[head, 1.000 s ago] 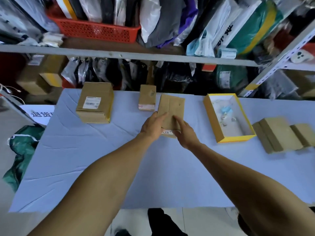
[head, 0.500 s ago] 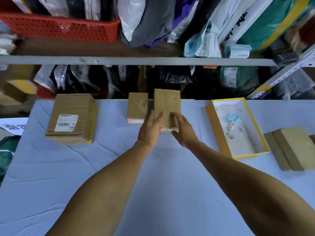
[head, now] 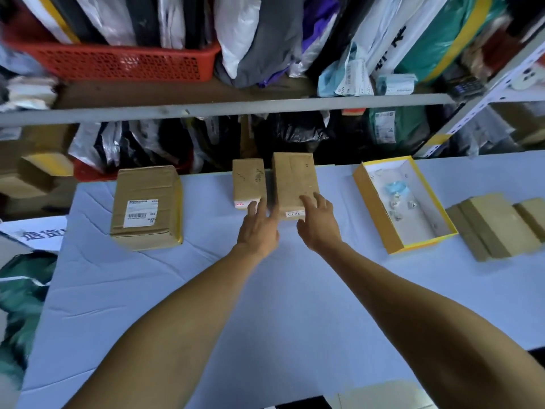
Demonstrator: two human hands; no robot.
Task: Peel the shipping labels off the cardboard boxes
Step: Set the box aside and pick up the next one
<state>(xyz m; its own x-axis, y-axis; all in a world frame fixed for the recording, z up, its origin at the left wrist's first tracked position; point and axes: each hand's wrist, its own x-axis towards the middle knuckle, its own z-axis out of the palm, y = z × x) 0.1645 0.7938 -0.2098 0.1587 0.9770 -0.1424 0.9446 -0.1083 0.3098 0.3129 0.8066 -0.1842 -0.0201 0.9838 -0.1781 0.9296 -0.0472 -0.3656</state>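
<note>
A tall cardboard box lies at the far edge of the table, with a small white label on its near end. Beside it on the left sits a smaller cardboard box with a red-and-white sticker on its near end. My left hand hovers open just in front of the gap between the two boxes. My right hand is open too, its fingers resting on the tall box's near right corner. A larger box with a white barcode label stands to the left.
A yellow tray-like box holding small bits sits right of the hands. Flat cardboard boxes lie at the far right. The table has a pale blue cloth. Shelves with a red basket and bagged parcels rise behind.
Both hands carried the tall box away from me, set it beside the small box at the table's far edge, and have loosened their hold on it.
</note>
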